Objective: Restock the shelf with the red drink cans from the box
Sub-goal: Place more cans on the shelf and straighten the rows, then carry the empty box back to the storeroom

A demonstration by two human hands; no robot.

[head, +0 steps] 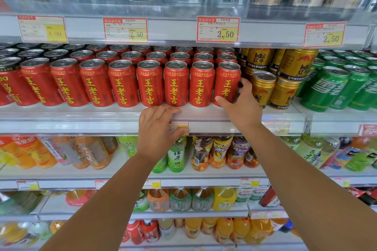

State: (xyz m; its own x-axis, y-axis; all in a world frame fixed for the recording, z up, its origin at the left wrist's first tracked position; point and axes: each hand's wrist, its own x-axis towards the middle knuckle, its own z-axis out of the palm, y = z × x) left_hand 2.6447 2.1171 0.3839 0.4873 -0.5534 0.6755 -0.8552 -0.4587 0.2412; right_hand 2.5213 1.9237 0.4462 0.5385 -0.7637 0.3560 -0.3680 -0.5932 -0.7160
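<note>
Red cans (150, 83) fill the front row of the shelf (81, 116) edge to edge, with more rows packed behind, so I judge the restocking nearly finished; the box is out of view and I cannot tell whether any cans are left in it. My right hand (240, 104) is wrapped around the rightmost red can (227, 85), thumb on its lower front and fingers (244, 84) curled behind its right side, seemingly seating it in the last slot. My left hand (157, 128) holds nothing: it lies loosely open on the shelf lip, fingers on the front edge and thumb over a price tag (179, 126). Room is tight here. The held can touches its red neighbour on the left, and the gold cans (263, 87) stand just beside it on the right, with my fingers squeezed between. Overhead, the upper shelf rail (173, 32) hangs close above the can tops, so I would slide my fingers out forward, not up.
</note>
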